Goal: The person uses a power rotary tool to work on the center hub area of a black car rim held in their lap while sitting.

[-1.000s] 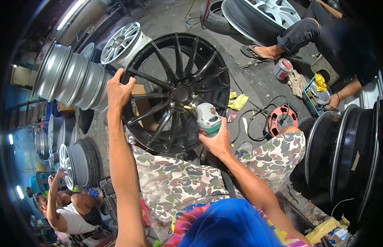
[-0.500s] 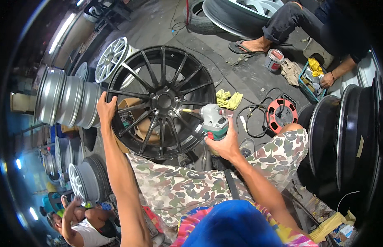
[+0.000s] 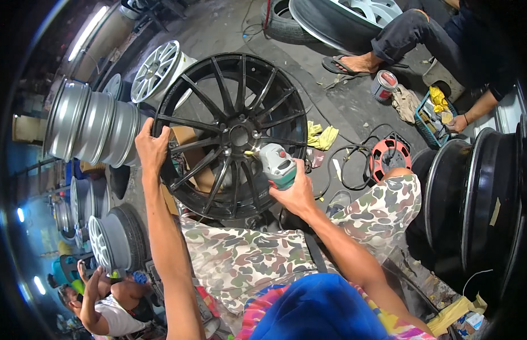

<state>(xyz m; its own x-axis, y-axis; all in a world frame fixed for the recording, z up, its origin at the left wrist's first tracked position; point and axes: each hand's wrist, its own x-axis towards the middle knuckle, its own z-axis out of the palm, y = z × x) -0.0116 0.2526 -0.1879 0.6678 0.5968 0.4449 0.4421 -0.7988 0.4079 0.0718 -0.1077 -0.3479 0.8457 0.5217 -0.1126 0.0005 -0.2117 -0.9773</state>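
A black multi-spoke alloy wheel (image 3: 238, 151) stands tilted before my legs, its spoked face toward me. My left hand (image 3: 152, 146) is closed on its left edge, thumb on the front lip. In my right hand (image 3: 297, 195) is a grey and green power grinder (image 3: 276, 161), fingers wrapped round its body. The grinder's thin, yellowish tip is at the lower right of the hub, near a bolt hole; I cannot tell whether it touches. Part of the grinder's body is hidden behind my right hand.
Silver rims (image 3: 96, 127) are stacked at left, behind a white wheel (image 3: 155, 71). Dark rims (image 3: 493, 198) stand close on the right. A red cable reel (image 3: 390, 158) and yellow cloth (image 3: 322, 136) lie on the floor. A co-worker's hand (image 3: 457, 123) is by a blue basket (image 3: 425, 116).
The grinder in my right hand has moved left and slightly up, closer to the hub. The wheel appears shifted slightly right, with my left hand still on its edge.
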